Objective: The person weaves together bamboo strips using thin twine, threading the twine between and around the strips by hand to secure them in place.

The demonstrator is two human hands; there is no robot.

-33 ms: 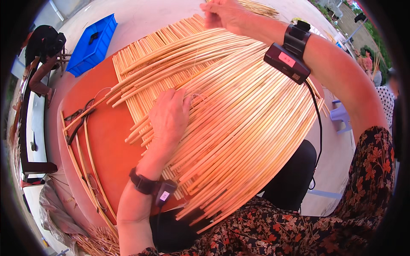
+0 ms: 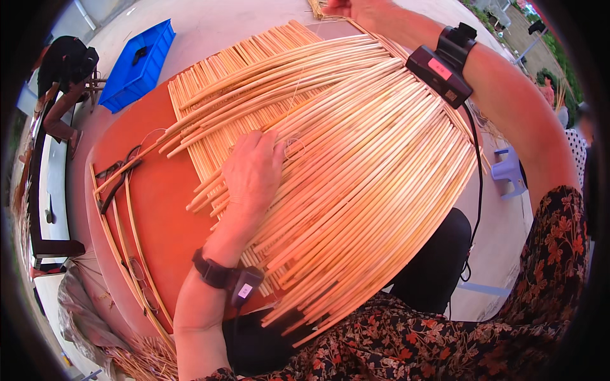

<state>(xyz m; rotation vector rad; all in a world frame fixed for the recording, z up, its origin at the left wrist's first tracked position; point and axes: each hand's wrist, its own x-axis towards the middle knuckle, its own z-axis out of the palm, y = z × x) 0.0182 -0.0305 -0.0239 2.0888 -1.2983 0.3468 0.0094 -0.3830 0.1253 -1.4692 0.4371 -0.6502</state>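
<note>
Smooth, straw-pale, slender stalks fan out right of and below the left hand, their near ends bluntly uneven; a rod mat lies beyond it. That hand rests palm-down, fingers curled beside a fine thread, whether pinching it I cannot tell. Farther out, the right hand reaches away, fingers bent, its hold unclear

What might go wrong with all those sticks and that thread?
The loop of thread beside the left hand might tangle or snag on the sticks. The black cable hanging from the right wrist device might catch on the sticks' nearby edge. Sticks also jut toward the lap, so a knee could bump them.
</note>
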